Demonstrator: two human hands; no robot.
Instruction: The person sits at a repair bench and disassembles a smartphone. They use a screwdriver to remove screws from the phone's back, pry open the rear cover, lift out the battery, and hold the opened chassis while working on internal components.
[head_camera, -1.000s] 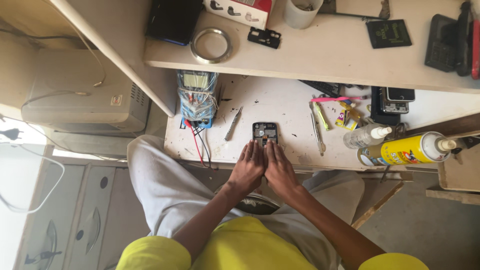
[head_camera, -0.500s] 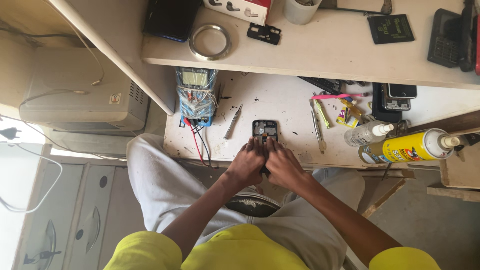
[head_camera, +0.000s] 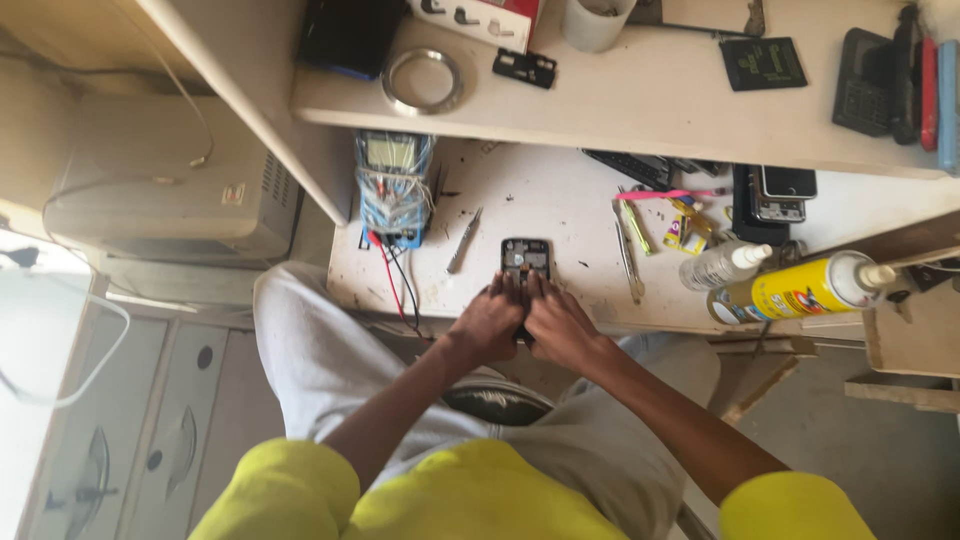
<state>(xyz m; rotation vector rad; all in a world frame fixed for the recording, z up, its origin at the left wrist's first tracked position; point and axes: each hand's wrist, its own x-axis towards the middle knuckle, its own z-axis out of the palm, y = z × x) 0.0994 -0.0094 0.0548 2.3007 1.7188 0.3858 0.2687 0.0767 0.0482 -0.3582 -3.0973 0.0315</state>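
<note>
Scuffed, off-white and marked with dark stains, the tabletop (head_camera: 560, 215) runs beneath a pale upper shelf (head_camera: 640, 105) cluttered with small parts. Near the tabletop's front edge lies a small black opened phone with its inner parts exposed (head_camera: 526, 257), flat on the surface. Both hands meet at its near end: the left hand (head_camera: 487, 320) and the right hand (head_camera: 560, 325) lie side by side, touching each other, their fingertips (head_camera: 513, 285) pressed onto the phone's lower part, so the device sticks out beyond the grip toward the shelf. Each grip is closed down on the phone rather than spread apart. Left of the phone rests a slim metal tool (head_camera: 463, 241), and further left a blue-cased multimeter wrapped in wires (head_camera: 392, 185). Well to the right lies a yellow spray can (head_camera: 800, 290) on its side.
</note>
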